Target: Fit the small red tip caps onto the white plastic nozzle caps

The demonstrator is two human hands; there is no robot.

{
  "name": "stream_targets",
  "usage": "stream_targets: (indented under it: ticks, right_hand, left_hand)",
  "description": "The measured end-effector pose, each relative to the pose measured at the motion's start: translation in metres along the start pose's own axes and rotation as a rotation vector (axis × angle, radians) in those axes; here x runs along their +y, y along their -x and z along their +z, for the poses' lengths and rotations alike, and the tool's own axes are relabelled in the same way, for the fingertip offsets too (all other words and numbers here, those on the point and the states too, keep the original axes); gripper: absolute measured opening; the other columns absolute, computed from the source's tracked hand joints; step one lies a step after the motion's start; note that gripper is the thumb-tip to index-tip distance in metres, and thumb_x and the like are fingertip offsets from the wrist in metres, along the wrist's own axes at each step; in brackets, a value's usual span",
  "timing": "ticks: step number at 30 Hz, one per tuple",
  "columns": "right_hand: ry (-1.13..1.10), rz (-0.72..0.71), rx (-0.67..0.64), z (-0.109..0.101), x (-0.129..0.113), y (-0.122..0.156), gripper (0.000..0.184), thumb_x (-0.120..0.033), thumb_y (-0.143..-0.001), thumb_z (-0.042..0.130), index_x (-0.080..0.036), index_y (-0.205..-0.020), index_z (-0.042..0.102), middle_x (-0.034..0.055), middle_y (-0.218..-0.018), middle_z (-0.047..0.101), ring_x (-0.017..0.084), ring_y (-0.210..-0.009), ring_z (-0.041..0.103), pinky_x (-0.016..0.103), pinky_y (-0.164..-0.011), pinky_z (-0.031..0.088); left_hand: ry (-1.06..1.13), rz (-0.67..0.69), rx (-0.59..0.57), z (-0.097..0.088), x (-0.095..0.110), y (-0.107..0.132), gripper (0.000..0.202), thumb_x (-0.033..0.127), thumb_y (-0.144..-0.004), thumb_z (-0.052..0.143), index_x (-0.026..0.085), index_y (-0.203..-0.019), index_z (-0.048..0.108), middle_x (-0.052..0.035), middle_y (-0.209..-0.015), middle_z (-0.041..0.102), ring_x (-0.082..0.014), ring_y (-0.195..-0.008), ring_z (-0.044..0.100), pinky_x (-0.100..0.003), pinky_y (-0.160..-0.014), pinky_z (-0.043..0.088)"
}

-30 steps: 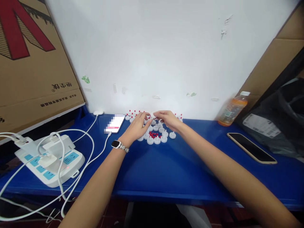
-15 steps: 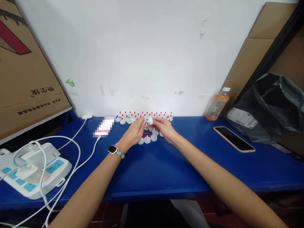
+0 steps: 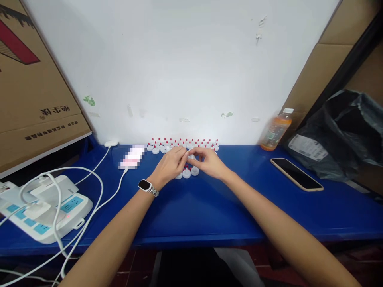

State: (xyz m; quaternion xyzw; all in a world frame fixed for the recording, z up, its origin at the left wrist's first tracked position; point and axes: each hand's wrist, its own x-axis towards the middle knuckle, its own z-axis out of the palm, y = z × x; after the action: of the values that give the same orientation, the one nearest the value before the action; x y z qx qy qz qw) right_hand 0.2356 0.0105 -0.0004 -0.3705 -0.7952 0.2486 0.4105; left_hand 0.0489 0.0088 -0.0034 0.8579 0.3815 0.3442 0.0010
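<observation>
My left hand [image 3: 170,163] is closed, its fingers bunched together above the front white caps. Its fingertips meet those of my right hand [image 3: 209,161], whose thumb and index finger are curved into a pinch. Whatever sits between the fingertips is hidden. Just below the hands, several white nozzle caps [image 3: 186,173] rest on the table, with bits of red among them. Behind, along the wall, stand rows of white nozzle caps with red tips [image 3: 155,150], partly covered by my hands.
On the blue table [image 3: 203,215], a power strip [image 3: 44,235] with looping white cables lies left, near a blurred-out phone-like item [image 3: 133,156]. To the right are a phone [image 3: 296,174], an orange drink bottle [image 3: 275,129] and a dark plastic bag [image 3: 338,135]. Cardboard [image 3: 38,87] stands left.
The white nozzle cap seen between both hands' fingertips earlier is now out of sight. My right fingers have shifted and pinch closer to my left fingertips. The view has moved slightly.
</observation>
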Motion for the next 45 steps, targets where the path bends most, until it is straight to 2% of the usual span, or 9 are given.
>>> stream_targets:
  ticks: [8,14,16,19,22,28,34,41,45]
  right_hand:
    - [0.378,-0.168,0.253,0.012,-0.014,-0.001,0.012,-0.021,-0.087,0.058,-0.023,-0.095,0.066,0.0055,-0.099,0.065,0.022,-0.094,0.061,0.035,-0.087,0.043]
    - [0.498,-0.072,0.386,0.001,0.002,-0.001,0.008,-0.021,-0.086,0.056,-0.022,-0.087,0.064,0.0069,-0.097,0.058,0.023,-0.088,0.057,0.038,-0.086,0.042]
    - [0.402,-0.028,0.43,-0.005,0.012,-0.002,0.007,-0.025,-0.085,0.06,-0.021,-0.085,0.065,0.0068,-0.098,0.057,0.023,-0.09,0.057,0.037,-0.086,0.043]
    - [0.334,0.035,0.495,-0.009,0.025,-0.006,0.012,-0.033,-0.082,0.066,-0.021,-0.083,0.07,0.0075,-0.099,0.057,0.024,-0.099,0.055,0.037,-0.089,0.044]
    - [0.282,0.106,0.427,-0.009,0.037,-0.01,0.013,-0.031,-0.08,0.065,-0.02,-0.083,0.071,0.003,-0.081,0.06,0.02,-0.083,0.057,0.034,-0.081,0.044]
    - [0.215,0.25,0.261,-0.013,0.056,-0.013,0.013,-0.023,-0.079,0.064,-0.016,-0.083,0.073,0.0015,-0.073,0.069,0.014,-0.066,0.058,0.026,-0.065,0.041]
    - [0.405,0.288,0.097,-0.01,0.059,-0.016,0.016,-0.027,-0.083,0.063,-0.02,-0.09,0.076,0.0006,-0.08,0.074,0.016,-0.079,0.064,0.032,-0.086,0.038]
    - [0.435,0.346,0.26,-0.032,0.064,-0.014,0.026,-0.019,-0.078,0.059,-0.022,-0.1,0.073,-0.0005,-0.08,0.071,0.016,-0.072,0.062,0.029,-0.076,0.041]
    - [0.407,0.4,0.211,-0.039,0.08,-0.008,0.021,-0.021,-0.075,0.065,-0.018,-0.095,0.07,0.0009,-0.075,0.069,0.015,-0.067,0.061,0.026,-0.065,0.041]
  left_hand:
    - [0.235,-0.35,0.242,0.024,0.013,-0.012,0.041,0.037,-0.101,0.035,0.02,-0.065,0.044,0.0037,-0.055,0.043,-0.0119,-0.053,0.04,-0.029,-0.055,0.027]
    - [0.368,-0.567,0.415,0.008,-0.001,-0.01,0.045,0.043,-0.1,0.03,0.022,-0.06,0.031,0.0039,-0.052,0.032,-0.012,-0.05,0.033,-0.029,-0.051,0.026]
    - [0.268,-0.48,0.297,0.003,-0.012,-0.006,0.045,0.043,-0.101,0.029,0.022,-0.062,0.034,0.0027,-0.055,0.037,-0.0136,-0.054,0.038,-0.029,-0.055,0.029]
    - [0.029,-0.236,-0.03,0.006,-0.023,0.0,0.038,0.039,-0.1,0.036,0.02,-0.068,0.047,-0.0018,-0.068,0.052,-0.0188,-0.071,0.05,-0.033,-0.068,0.037]
    - [-0.139,-0.149,-0.158,0.012,-0.024,0.002,0.033,0.038,-0.099,0.039,0.02,-0.082,0.061,-0.0066,-0.088,0.061,-0.0237,-0.09,0.053,-0.039,-0.084,0.041]
    - [-0.13,-0.165,-0.152,0.01,-0.023,0.002,0.038,0.039,-0.102,0.033,0.02,-0.096,0.066,-0.0078,-0.096,0.062,-0.0247,-0.095,0.053,-0.041,-0.088,0.043]
    - [-0.083,-0.113,-0.157,0.012,-0.02,0.001,0.038,0.035,-0.102,0.033,0.02,-0.094,0.067,-0.0073,-0.092,0.06,-0.024,-0.093,0.053,-0.041,-0.09,0.043]
    - [-0.077,-0.086,-0.154,0.015,-0.018,0.0,0.039,0.034,-0.102,0.033,0.019,-0.092,0.068,-0.0078,-0.089,0.061,-0.0243,-0.091,0.054,-0.043,-0.089,0.044]
    - [-0.059,-0.069,-0.157,0.017,-0.017,-0.002,0.039,0.035,-0.102,0.034,0.019,-0.091,0.068,-0.0073,-0.088,0.061,-0.024,-0.091,0.055,-0.043,-0.09,0.044]
